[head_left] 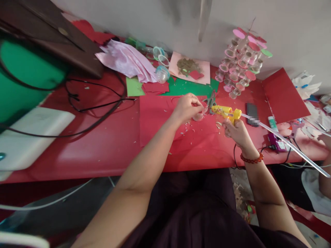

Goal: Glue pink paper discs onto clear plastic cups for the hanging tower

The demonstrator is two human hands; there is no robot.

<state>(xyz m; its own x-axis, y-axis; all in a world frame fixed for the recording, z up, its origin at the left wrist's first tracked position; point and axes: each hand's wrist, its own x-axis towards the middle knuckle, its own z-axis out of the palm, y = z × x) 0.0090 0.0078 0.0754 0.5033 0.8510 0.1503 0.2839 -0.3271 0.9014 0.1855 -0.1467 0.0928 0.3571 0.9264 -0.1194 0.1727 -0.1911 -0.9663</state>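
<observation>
My right hand (234,131) is wrapped round the handle of a yellow hot glue gun (225,111), its nozzle facing left. A long clear glue stick (287,144) runs out of the gun's back to the lower right. Just left of the nozzle, the fingers of my left hand (186,107) are pinched at a small clear plastic cup (198,117) with a pinkish rim; the fingers partly cover it. Scissors (212,99) lie right behind, close to the gun's tip. Beneath my hands is a red paper sheet (157,120) strewn with small pale scraps.
A hanging ornament of clear cups and coloured discs (240,65) stands against the wall. A phone (252,114), a glue tube (272,123) and a purple power socket (278,143) lie rightward. Black cables (97,129), a brown bag (64,38) and another person's arm (325,172) flank the table.
</observation>
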